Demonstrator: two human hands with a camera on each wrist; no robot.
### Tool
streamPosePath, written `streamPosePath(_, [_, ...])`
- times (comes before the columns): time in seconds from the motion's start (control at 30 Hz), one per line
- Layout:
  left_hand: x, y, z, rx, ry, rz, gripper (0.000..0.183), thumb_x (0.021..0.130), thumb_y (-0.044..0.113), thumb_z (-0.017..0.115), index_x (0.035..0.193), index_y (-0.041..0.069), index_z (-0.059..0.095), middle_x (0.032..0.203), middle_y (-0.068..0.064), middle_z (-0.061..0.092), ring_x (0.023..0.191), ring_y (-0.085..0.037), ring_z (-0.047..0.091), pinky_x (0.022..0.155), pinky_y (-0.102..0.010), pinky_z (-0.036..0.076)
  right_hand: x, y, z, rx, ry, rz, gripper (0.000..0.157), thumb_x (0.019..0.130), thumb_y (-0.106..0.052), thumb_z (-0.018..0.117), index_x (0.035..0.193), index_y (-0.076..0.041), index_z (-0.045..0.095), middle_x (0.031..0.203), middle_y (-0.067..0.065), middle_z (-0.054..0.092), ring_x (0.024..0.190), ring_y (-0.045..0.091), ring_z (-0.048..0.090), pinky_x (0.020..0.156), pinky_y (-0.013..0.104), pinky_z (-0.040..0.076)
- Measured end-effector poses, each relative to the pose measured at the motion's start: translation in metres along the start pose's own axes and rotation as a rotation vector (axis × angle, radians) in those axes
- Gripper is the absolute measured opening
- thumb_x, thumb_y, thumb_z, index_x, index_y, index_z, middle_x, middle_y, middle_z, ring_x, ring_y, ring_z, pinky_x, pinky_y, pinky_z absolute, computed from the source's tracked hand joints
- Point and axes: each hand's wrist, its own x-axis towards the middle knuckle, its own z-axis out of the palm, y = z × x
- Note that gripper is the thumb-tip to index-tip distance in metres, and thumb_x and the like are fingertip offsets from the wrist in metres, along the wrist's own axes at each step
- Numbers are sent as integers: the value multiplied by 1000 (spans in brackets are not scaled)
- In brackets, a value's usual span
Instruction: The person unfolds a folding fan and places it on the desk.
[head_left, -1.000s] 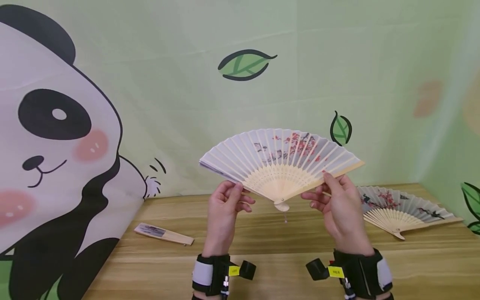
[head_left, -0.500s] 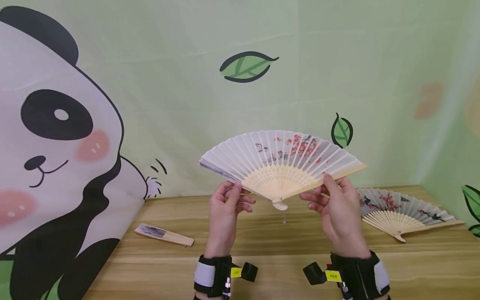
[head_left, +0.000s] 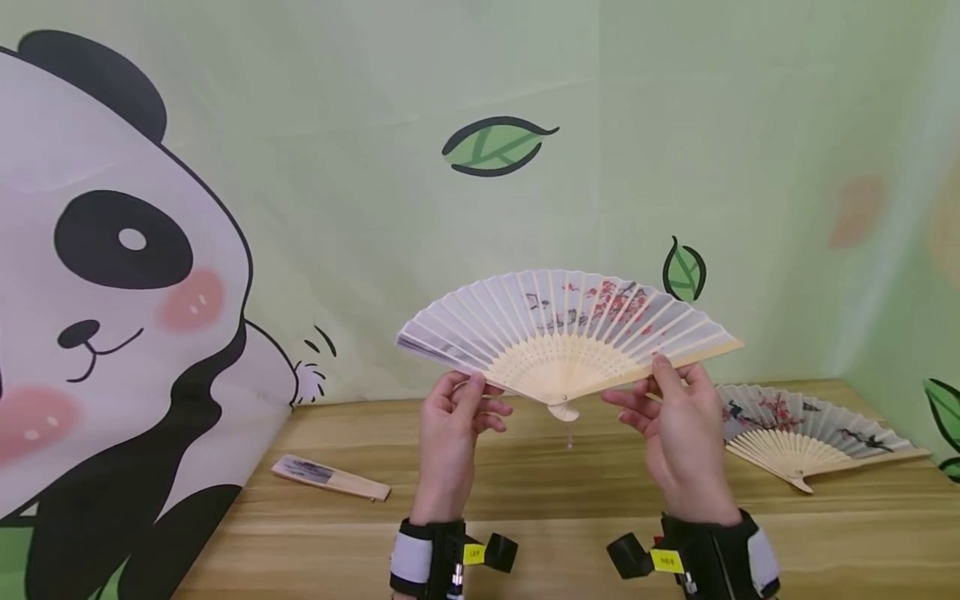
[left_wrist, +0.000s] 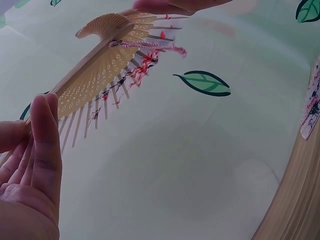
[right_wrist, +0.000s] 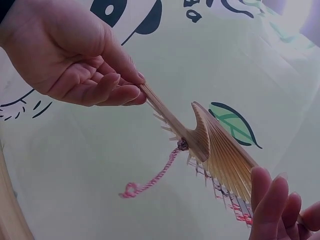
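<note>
The head view faced twelve o'clock and downward over the bench [head_left: 540,492]; both wrist views looked from beneath, nearer, sharing the blossom-printed folding fan [head_left: 566,367], at ten o'clock in the left, four in the right.

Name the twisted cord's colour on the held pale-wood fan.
The cord is pink, clearest in the right wrist view.

Black cuffs [head_left: 441,554] are circling both wrists [head_left: 438,504]. Each cuff is showing a pale grey patch [head_left: 411,557] and a yellow label [head_left: 474,554], its dark lettering too small for reading. Silver connectors [head_left: 457,573] are glinting below the labels, and black blocks [head_left: 501,552] are jutting inward.
</note>
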Motion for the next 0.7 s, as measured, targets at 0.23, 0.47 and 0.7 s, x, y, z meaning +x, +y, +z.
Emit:
streamPosePath(0.23, [0,2,-1,-9,-2,6,27,100,23,59,112,-1,56,97,-25,64,71,-18,67,58,-24,55,0,2,2,7,24,-2,24,105,-28,43,122,-10,43,84,4,46,72,20,70,56,22,51])
streamPosePath(0.47, [-1,2,-1,9,6,-5,27,100,23,58,113,-1,56,99,-28,63,72,-19,67,58,-25,56,0,3,2,13,39,-4,26,105,-29,43,123,-10,43,85,4,47,73,19,70,57,22,52])
streamPosePath(0.7, [-2,2,-1,9,-3,-4,29,100,24,58,116,0,56,94,-16,66,72,-19,67,58,-26,56,1,4,2,52,56,-10,26,105,-26,43,126,-10,43,86,5,47,73,20,70,57,22,54])
